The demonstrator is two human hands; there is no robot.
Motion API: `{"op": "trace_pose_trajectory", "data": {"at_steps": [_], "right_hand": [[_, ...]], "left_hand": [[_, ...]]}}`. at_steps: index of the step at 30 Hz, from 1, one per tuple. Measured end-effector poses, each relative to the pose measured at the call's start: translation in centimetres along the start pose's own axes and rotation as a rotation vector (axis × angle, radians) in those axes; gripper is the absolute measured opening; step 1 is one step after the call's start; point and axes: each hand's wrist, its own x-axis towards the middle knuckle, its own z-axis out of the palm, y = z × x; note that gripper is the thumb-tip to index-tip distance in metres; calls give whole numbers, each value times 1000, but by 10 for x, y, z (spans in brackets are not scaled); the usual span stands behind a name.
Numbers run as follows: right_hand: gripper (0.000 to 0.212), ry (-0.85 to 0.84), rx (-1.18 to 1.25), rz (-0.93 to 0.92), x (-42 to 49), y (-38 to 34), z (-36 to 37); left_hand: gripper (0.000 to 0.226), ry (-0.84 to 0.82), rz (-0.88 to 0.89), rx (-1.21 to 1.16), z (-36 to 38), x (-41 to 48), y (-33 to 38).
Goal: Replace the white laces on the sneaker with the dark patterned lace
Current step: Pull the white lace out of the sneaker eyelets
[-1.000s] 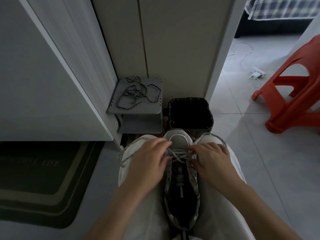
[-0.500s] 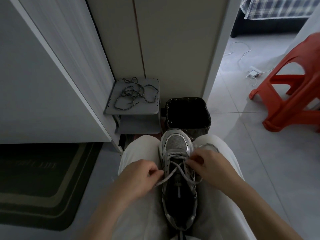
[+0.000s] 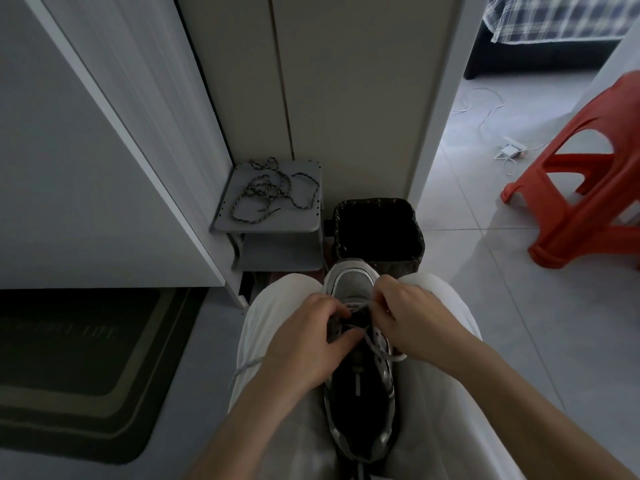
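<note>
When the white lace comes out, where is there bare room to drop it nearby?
Bare floor tile between the right knee and the orange stool. The grey shelf's lower tier also looks bare. Crowded: the shelf top holds the dark patterned lace; the sneaker fills the lap.

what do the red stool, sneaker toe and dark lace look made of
Red stool: moulded plastic, judging by its one-piece legs and smooth, faintly glossy faces. Sneaker toe: grey mesh fabric with a fine grid, edged in smoother pale trim. Dark patterned lace: probably braided cord, from its round speckled strands.
</note>
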Motion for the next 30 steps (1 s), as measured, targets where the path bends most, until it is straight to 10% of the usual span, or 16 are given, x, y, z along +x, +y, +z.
{"op": "trace_pose_trajectory", "data": {"at_steps": [30], "right_hand": [[13, 104, 375, 78, 14, 28, 33]], "left_hand": [[38, -14, -11, -131, 7, -1, -5]]}}
